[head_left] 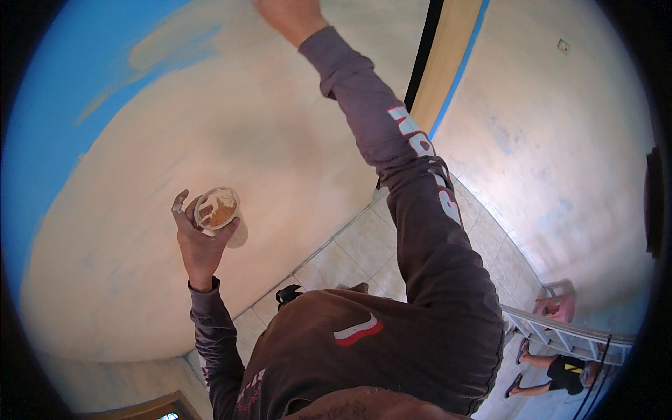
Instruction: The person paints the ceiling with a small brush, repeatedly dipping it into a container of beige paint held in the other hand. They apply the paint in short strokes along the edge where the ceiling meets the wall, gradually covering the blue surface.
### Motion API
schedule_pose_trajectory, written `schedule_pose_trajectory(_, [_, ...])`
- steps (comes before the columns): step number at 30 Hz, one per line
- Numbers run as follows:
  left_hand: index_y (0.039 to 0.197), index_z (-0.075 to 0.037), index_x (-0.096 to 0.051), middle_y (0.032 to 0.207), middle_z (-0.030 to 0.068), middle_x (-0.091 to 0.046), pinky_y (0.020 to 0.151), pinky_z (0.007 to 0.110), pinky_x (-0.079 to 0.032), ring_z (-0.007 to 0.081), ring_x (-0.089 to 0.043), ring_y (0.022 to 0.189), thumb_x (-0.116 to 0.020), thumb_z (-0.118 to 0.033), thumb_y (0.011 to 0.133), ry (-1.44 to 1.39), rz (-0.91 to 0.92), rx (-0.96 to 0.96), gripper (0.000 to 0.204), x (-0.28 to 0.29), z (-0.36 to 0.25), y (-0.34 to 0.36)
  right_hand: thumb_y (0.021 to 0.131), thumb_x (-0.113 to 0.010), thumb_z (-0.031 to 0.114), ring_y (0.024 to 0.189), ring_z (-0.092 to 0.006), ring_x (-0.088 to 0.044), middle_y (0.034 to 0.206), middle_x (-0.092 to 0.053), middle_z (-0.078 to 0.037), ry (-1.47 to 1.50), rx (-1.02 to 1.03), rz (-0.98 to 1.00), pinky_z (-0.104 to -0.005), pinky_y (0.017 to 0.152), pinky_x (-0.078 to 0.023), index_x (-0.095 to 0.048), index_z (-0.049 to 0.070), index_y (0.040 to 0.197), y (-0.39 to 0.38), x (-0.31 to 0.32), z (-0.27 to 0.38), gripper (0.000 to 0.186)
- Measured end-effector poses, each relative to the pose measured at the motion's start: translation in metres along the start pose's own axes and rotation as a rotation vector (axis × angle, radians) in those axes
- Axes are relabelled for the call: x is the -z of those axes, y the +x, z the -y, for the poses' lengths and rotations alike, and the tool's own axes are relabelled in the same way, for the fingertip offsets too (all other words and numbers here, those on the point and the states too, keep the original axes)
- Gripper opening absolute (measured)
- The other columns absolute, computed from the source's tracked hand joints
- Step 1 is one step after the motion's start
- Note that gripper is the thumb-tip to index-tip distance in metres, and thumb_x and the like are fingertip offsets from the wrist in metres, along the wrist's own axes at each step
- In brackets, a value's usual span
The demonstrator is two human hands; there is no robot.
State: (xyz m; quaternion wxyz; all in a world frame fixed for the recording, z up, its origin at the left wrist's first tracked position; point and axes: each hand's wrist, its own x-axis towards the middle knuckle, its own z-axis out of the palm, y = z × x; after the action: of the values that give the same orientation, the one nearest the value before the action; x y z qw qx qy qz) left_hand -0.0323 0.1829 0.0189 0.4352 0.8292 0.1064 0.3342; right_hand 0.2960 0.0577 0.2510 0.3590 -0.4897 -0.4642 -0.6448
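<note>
My left hand grips a clear plastic cup with whitish smears round its top and something light brown inside, with whitish marks on my fingers. It is held out in front of the beige-painted wall, whose far left part is blue. My right arm is raised high across the view; my right hand is cut off at the top edge near the wall, so its fingers and anything in them are hidden.
A tiled floor runs below the walls. At the lower right are an aluminium ladder, a pink stool and another person in dark clothing and sandals. A wood strip with blue edging runs between wall sections at upper right.
</note>
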Motion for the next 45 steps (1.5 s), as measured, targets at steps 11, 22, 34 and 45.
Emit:
schedule_pose_trajectory(11, [0.151, -0.002, -0.027, 0.128, 0.0226, -0.063, 0.098, 0.041, -0.058, 0.0295, -0.067, 0.116, -0.091, -0.007, 0.074, 0.01, -0.018, 0.007, 0.1, 0.0, 0.005, -0.001, 0.104, -0.059, 0.018, 0.092, -0.0372, -0.068, 0.1, -0.073, -0.023, 0.025, -0.103, -0.221, -0.0463, 0.081, -0.055, -0.071, -0.006, 0.112, 0.016, 0.046, -0.03, 0.028])
schedule_pose_trajectory(22, [0.154, -0.006, -0.028, 0.136, 0.0213, -0.06, 0.099, 0.043, -0.057, 0.0317, -0.064, 0.122, -0.088, -0.007, 0.077, 0.006, -0.028, 0.033, 0.098, 0.002, 0.005, -0.002, 0.103, -0.05, 0.022, 0.105, -0.044, -0.061, 0.108, -0.069, -0.026, -0.226, -0.341, 0.018, -0.053, 0.091, -0.049, -0.071, -0.002, 0.108, -0.035, 0.036, -0.218, 0.033])
schedule_pose_trajectory(34, [0.154, -0.006, -0.028, 0.138, 0.0249, -0.058, 0.101, 0.043, -0.055, 0.0315, -0.062, 0.123, -0.088, -0.006, 0.076, -0.029, 0.009, 0.073, 0.099, 0.0, 0.004, -0.001, 0.108, -0.051, 0.023, 0.081, -0.0377, -0.063, 0.085, -0.066, -0.024, 0.022, -0.178, -0.033, -0.0455, 0.075, -0.05, -0.068, -0.006, 0.108, 0.044, 0.064, -0.089, 0.034])
schedule_pose_trajectory(45, [0.155, -0.009, -0.029, 0.143, 0.023, -0.056, 0.104, 0.045, -0.053, 0.0332, -0.059, 0.128, -0.086, -0.009, 0.08, -0.09, -0.005, 0.089, 0.094, -0.004, 0.0, 0.003, 0.087, -0.068, 0.015, 0.088, -0.0401, -0.062, 0.083, -0.068, -0.02, -0.209, -0.13, -0.122, -0.0509, 0.084, -0.05, -0.068, 0.002, 0.078, 0.041, -0.014, -0.142, 0.015])
